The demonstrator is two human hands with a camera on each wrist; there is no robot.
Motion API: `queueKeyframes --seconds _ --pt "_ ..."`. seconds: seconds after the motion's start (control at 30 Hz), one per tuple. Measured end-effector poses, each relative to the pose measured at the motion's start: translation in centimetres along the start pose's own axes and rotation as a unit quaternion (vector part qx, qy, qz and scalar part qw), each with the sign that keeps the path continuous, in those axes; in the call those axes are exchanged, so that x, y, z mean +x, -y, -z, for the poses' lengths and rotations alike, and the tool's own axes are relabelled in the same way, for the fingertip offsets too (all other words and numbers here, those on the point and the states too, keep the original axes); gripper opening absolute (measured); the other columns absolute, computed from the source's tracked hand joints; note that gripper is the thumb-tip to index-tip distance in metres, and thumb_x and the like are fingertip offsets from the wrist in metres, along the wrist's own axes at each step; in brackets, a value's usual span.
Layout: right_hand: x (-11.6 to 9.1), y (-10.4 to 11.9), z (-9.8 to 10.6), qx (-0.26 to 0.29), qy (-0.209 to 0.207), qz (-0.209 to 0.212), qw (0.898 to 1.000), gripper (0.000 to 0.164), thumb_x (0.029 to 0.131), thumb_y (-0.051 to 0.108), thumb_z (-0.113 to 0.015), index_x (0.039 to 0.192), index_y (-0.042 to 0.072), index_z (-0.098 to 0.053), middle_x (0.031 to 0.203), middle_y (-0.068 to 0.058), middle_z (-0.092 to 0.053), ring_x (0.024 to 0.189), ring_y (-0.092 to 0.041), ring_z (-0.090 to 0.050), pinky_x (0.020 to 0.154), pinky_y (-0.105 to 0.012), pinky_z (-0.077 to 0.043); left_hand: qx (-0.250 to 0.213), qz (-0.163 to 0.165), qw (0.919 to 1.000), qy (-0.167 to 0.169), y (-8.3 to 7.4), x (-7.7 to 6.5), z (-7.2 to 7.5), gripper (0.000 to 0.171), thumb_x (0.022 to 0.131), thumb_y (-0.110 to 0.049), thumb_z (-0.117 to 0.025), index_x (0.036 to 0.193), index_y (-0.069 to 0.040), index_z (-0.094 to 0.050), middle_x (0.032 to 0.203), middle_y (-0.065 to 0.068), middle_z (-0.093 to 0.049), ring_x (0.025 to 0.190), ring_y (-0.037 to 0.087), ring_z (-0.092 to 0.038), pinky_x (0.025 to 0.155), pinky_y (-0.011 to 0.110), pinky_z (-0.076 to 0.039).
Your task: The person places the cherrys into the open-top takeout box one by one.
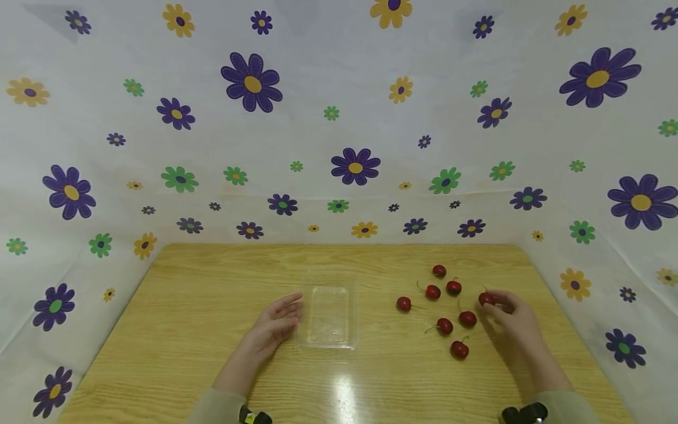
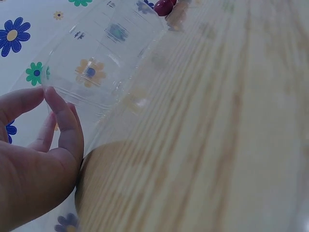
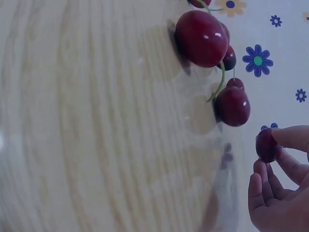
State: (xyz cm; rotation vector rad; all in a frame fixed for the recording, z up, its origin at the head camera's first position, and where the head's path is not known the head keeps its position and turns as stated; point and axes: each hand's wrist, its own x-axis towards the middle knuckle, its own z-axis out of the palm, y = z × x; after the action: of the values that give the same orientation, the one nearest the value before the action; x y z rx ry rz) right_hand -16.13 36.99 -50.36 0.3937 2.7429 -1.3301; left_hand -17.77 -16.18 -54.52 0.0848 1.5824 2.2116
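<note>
In the head view, my left hand (image 1: 276, 325) is at the left side of a clear plastic container (image 1: 354, 318), its fingers loosely extended. The left wrist view has the fingertips (image 2: 54, 96) touching the edge of this container, which looks see-through and ridged. Over at the right, my right hand (image 1: 516, 315) pinches a dark red cherry (image 1: 485, 299) between thumb and finger. That cherry (image 3: 266, 145) appears just off the tabletop in the right wrist view. Several more cherries (image 1: 467, 319), most with green stems showing, lie scattered between the container and my right hand.
A wood-grain table (image 1: 212, 277) carries everything. White cloth (image 1: 307, 135) printed with purple, yellow and green flowers rises behind it and along both sides. The nearest loose cherry to the container is one (image 1: 404, 304) on its right. Light glares on the table's front.
</note>
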Motion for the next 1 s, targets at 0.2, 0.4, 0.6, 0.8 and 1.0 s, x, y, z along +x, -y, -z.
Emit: queueKeyframes --seconds 0.2,0.4,0.6,0.8,1.0 --pt "-0.4 1.5 -0.2 -0.007 0.003 0.029 1.000 0.058 0.108 0.038 -0.061 0.152 0.001 -0.052 0.150 -0.027 -0.057 0.092 0.023 -0.045 0.084 -0.011 -0.043 -0.004 0.001 1.0000 -0.005 0.0 0.0 -0.1 0.061 0.100 0.012 -0.053 0.159 0.004 -0.040 0.130 -0.005 -0.060 0.113 0.005 -0.062 0.088 0.016 -0.056" --pt "-0.7 3.2 -1.2 0.012 0.002 0.052 0.999 0.053 0.107 0.031 -0.063 0.150 0.000 -0.055 0.145 -0.027 -0.060 0.094 0.018 -0.051 0.082 -0.009 -0.047 -0.004 0.003 1.0000 -0.005 0.0 0.0 -0.1 0.059 0.101 0.010 -0.053 0.158 0.001 -0.042 0.130 -0.006 -0.058 0.112 0.005 -0.060 0.087 0.016 -0.055" --pt "-1.1 5.3 -2.3 0.025 0.015 0.063 0.998 0.051 0.106 0.027 -0.065 0.149 0.001 -0.056 0.145 -0.025 -0.060 0.101 0.007 -0.054 0.084 -0.012 -0.048 0.001 0.004 0.9999 -0.009 0.0 0.1 -0.1 0.061 0.101 0.011 -0.054 0.159 0.004 -0.039 0.130 -0.005 -0.058 0.112 0.004 -0.060 0.086 0.016 -0.055" --pt "-1.4 6.9 -3.7 0.035 0.020 0.092 0.995 0.046 0.105 0.022 -0.067 0.145 0.000 -0.059 0.141 -0.024 -0.063 0.101 0.009 -0.056 0.087 -0.012 -0.048 0.007 0.003 0.9999 -0.012 0.0 0.2 -0.2 0.063 0.100 0.010 -0.055 0.160 0.006 -0.035 0.130 -0.005 -0.058 0.111 0.005 -0.060 0.086 0.016 -0.055" --pt "-1.3 8.2 -5.2 0.024 0.026 0.095 0.995 0.042 0.104 0.018 -0.068 0.142 0.002 -0.063 0.136 -0.022 -0.067 0.115 -0.018 -0.063 0.094 -0.024 -0.049 0.003 0.002 0.9999 -0.016 0.2 0.3 -0.2 0.063 0.100 0.010 -0.055 0.159 0.006 -0.036 0.129 -0.006 -0.058 0.111 0.004 -0.060 0.086 0.016 -0.055"
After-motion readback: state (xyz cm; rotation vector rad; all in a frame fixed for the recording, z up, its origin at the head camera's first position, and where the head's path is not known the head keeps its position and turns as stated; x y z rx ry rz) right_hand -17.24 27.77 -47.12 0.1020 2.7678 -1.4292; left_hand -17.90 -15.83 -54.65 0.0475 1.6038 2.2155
